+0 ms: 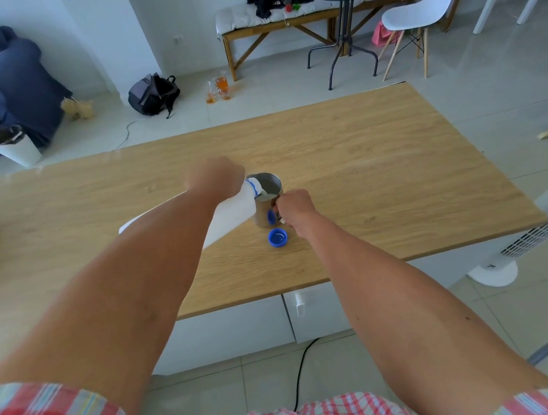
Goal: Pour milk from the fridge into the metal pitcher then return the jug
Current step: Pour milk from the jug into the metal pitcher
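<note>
Milk runs from the jug [232, 212], tipped in the left hand's [215, 176] grasp, into the pitcher [267, 204] whose handle the right hand [295, 206] holds; best tilt slowly, spout over rim.

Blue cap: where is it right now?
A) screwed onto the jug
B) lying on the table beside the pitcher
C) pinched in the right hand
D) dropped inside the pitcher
B: the blue cap lies on the wooden table just in front of the metal pitcher, while the left hand tips the open milk jug into it and the right hand holds the pitcher's handle.
</note>
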`<state>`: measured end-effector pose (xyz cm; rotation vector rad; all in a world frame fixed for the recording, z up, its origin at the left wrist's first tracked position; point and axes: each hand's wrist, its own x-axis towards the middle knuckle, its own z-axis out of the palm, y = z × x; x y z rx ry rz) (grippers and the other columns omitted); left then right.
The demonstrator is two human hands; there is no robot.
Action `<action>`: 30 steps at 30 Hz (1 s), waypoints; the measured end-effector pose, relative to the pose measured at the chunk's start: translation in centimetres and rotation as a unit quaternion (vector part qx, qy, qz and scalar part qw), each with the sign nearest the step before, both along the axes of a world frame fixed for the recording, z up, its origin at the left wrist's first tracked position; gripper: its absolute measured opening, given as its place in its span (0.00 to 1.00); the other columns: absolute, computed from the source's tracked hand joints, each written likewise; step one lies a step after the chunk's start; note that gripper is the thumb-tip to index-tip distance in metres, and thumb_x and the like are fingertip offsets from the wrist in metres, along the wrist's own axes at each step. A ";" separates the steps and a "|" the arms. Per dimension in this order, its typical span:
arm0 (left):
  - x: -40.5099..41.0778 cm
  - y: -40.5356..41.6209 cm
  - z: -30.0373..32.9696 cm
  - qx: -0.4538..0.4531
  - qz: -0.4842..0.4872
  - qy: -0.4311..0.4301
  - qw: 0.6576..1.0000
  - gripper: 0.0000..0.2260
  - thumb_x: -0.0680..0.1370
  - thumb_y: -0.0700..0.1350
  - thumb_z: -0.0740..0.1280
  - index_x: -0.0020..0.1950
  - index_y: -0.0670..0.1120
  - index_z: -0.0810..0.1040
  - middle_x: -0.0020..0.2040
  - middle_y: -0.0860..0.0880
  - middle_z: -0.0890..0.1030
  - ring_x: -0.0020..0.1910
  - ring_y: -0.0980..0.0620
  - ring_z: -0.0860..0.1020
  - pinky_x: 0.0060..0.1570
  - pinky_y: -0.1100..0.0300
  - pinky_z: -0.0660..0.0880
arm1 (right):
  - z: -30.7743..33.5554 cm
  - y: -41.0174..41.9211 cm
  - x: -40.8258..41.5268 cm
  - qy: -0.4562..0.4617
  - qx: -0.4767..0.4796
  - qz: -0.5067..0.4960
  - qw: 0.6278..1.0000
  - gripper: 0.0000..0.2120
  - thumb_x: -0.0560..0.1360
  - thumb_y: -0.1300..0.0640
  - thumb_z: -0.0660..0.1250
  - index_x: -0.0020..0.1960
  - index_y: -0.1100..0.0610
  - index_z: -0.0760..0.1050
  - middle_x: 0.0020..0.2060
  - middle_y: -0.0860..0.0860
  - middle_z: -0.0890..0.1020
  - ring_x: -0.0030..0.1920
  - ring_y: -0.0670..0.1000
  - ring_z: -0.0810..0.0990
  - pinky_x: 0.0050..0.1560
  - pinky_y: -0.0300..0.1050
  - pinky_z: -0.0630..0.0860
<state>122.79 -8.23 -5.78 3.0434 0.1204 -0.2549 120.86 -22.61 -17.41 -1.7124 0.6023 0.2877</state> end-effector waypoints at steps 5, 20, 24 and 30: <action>0.0 0.1 0.0 -0.002 0.002 0.003 1.000 0.12 0.80 0.48 0.56 0.52 0.45 0.76 0.49 0.43 0.78 0.47 0.41 0.77 0.46 0.52 0.69 | 0.0 0.1 -0.1 -0.004 -0.007 0.004 1.000 0.16 0.75 0.67 0.59 0.56 0.69 0.81 0.41 0.57 0.80 0.38 0.55 0.73 0.33 0.46 0.67; -0.1 0.0 0.1 0.002 -0.001 0.002 1.000 0.11 0.80 0.48 0.56 0.51 0.45 0.76 0.40 0.46 0.74 0.44 0.42 0.76 0.43 0.53 0.68 | 0.0 0.0 -0.1 -0.001 0.002 0.008 1.000 0.16 0.75 0.66 0.59 0.56 0.68 0.81 0.41 0.57 0.79 0.39 0.54 0.72 0.33 0.45 0.66; 0.0 0.0 0.1 0.004 0.001 0.001 1.000 0.12 0.80 0.49 0.56 0.50 0.45 0.76 0.40 0.46 0.74 0.41 0.44 0.75 0.43 0.53 0.68 | 0.1 -0.1 -0.1 -0.002 -0.001 0.008 1.000 0.16 0.75 0.66 0.59 0.56 0.69 0.81 0.41 0.56 0.80 0.39 0.54 0.72 0.33 0.45 0.67; 0.0 0.0 0.0 0.001 0.001 0.000 1.000 0.12 0.80 0.49 0.56 0.51 0.45 0.76 0.40 0.46 0.74 0.43 0.43 0.76 0.43 0.53 0.69 | 0.2 -0.2 -0.2 0.001 0.004 0.005 1.000 0.16 0.76 0.67 0.59 0.58 0.66 0.81 0.43 0.56 0.80 0.36 0.52 0.72 0.31 0.43 0.67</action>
